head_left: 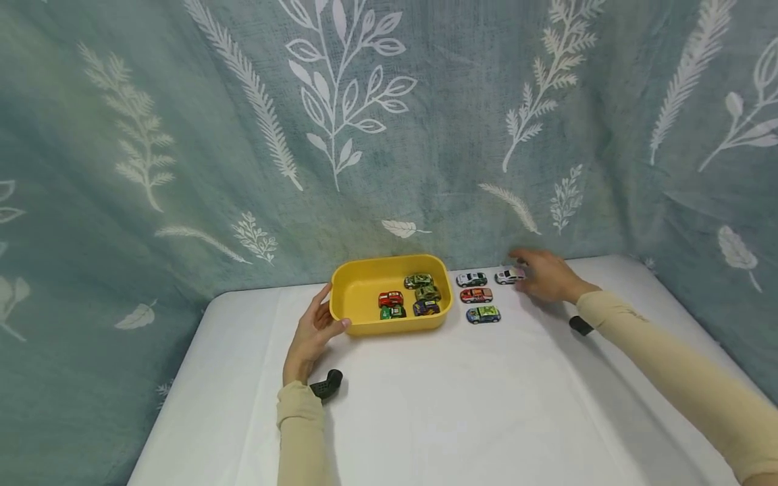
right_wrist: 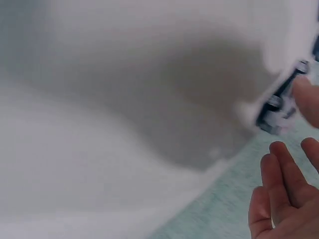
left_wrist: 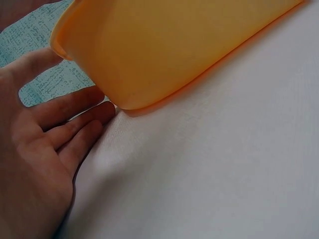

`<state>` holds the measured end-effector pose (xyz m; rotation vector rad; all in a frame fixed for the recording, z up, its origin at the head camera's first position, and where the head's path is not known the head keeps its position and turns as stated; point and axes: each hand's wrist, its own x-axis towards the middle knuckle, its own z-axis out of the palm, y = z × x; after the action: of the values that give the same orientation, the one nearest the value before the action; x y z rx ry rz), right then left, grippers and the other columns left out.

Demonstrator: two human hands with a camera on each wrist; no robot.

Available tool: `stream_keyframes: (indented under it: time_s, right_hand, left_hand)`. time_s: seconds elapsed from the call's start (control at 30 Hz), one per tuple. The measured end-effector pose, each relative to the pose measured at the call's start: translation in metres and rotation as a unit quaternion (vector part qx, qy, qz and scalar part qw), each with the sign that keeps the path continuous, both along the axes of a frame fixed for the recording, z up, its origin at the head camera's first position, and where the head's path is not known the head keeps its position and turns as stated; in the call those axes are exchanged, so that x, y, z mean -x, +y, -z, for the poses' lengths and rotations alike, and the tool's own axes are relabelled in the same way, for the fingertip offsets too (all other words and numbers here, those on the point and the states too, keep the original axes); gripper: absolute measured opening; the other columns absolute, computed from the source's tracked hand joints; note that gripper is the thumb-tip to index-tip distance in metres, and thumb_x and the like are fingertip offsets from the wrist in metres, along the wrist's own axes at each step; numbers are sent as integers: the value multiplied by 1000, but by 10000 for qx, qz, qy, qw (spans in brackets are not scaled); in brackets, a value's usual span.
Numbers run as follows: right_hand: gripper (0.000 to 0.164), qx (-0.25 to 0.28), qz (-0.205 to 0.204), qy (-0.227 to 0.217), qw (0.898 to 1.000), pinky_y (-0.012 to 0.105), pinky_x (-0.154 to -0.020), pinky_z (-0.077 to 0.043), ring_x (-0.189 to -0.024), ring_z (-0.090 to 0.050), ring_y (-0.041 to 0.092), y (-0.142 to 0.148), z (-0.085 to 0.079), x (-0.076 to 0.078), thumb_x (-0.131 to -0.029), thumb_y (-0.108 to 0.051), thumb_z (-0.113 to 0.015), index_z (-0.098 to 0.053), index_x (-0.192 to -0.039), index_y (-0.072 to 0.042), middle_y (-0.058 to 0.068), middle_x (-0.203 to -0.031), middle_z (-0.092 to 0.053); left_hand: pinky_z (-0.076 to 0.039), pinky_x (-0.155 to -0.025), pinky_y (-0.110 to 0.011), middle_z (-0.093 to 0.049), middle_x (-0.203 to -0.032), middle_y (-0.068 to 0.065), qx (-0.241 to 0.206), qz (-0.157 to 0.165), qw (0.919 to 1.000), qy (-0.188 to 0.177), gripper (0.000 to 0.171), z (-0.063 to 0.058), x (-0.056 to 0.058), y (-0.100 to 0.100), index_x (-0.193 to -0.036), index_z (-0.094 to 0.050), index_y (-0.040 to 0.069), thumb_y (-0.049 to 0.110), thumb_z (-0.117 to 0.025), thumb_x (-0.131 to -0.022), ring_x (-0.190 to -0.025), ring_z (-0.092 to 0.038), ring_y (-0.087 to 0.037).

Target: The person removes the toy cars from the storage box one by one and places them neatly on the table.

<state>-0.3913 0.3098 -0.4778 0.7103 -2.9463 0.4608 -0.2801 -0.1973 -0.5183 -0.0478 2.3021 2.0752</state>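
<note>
A yellow tray [head_left: 371, 329] holds several small toy cars, among them a red toy car [head_left: 391, 299]. My left hand [head_left: 311, 335] is at the tray's left end, its thumb by the near corner. In the left wrist view its fairly straight fingers [left_wrist: 75, 107] touch the tray's outer wall. Right of the tray, my right hand [head_left: 549, 275] reaches a white toy car [head_left: 508, 276]. The thumb [right_wrist: 308, 99] overlaps this car in the right wrist view, while the other fingers are extended and apart from it.
Between the tray and my right hand sit a white-and-dark toy car [head_left: 471, 279], an orange-red one [head_left: 476, 295] and a blue-green one [head_left: 483, 314]. Under everything lies a white tablecloth [head_left: 437, 405]. A green leaf-patterned curtain [head_left: 450, 121] hangs right behind the table's back edge.
</note>
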Motion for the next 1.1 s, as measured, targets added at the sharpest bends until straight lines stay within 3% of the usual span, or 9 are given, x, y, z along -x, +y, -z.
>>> stream_keyframes:
  time_s: [0.13,0.33,0.53,0.67,0.8,0.93,1.1]
  right_hand:
    - [58,69,-200,169,9996,68,-103,-50,-123,-64,48,-10,-18,-1,-97,-19,-77,-56,-146,5,30,-137,-65]
    - [56,503,-344,421,9973,65,-105,-49,-126,-61,44,-57,-42,-4,-103,-26,-71,-55,-151,-1,25,-142,-63]
    - [51,942,-849,-132,9918,68,-121,-34,-142,-48,43,-123,-57,-9,-104,-31,-69,-59,-148,-6,20,-153,-55]
    - [42,668,-1310,-526,9877,68,-125,-27,-149,-41,44,-166,-65,-12,-102,-31,-71,-70,-137,-8,22,-156,-51]
    - [36,246,-1811,-587,9814,68,-124,-31,-149,-40,47,-198,-70,-14,-100,-29,-75,-76,-129,-9,25,-159,-49]
    - [29,-88,-2180,-531,9745,68,-123,-33,-151,-38,47,-217,-68,-6,-96,-28,-80,-81,-120,-11,23,-162,-47]
    - [26,-393,-2339,-612,9695,67,-120,-37,-152,-35,47,-233,-64,4,-93,-29,-84,-85,-114,-14,21,-166,-42]
  left_hand:
    - [-33,-129,-53,-54,-159,-13,-14,-31,9999,156,93,2,-2,1,-165,-37,38,13,-84,-89,-150,-48,-33]
    - [-33,-129,-52,-54,-159,-15,-101,1,9998,200,93,4,-1,-2,-165,-37,35,11,-84,-89,-148,-50,-34]
    - [-34,-129,-51,-54,-159,-16,-183,12,9996,214,93,7,-1,0,-165,-38,34,10,-84,-88,-148,-51,-34]
    - [-34,-129,-51,-54,-158,-16,-277,60,9992,268,93,7,0,1,-165,-39,34,8,-84,-87,-147,-51,-34]
    - [-34,-129,-50,-54,-158,-18,-363,152,9986,350,95,6,1,2,-166,-38,32,7,-85,-87,-147,-51,-35]
    - [-32,-130,-50,-54,-158,-17,-340,81,9988,344,93,6,1,2,-165,-39,33,7,-84,-87,-148,-50,-35]
    - [-33,-130,-49,-54,-158,-18,-379,120,9983,431,94,8,0,-3,-165,-39,32,7,-85,-87,-148,-50,-35]
